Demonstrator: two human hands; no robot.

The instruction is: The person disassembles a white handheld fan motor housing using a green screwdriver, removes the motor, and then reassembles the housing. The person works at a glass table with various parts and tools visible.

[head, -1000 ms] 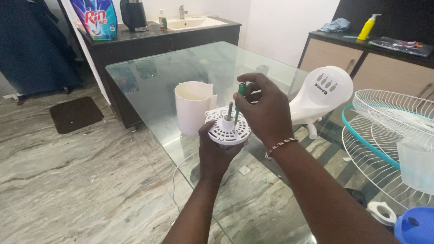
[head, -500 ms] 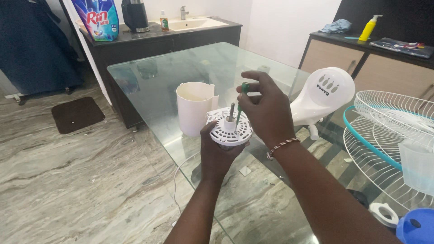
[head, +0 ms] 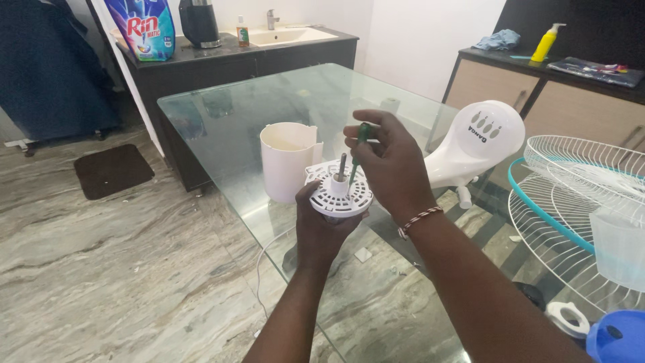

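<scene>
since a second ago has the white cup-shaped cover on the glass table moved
No. The white cup-shaped cover stands in the same spot on the glass table, just left of the left hand holding the round vented motor part; only the camera shifts slightly.

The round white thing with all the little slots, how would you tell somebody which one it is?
Find the glass table in the middle of the room. Over its near edge, the left hand cups the round white slotted part from below, while the right hand holds a green screwdriver onto it. Unlike the plain white cup-shaped cover beside it, it has a metal shaft sticking up from its centre.
</scene>
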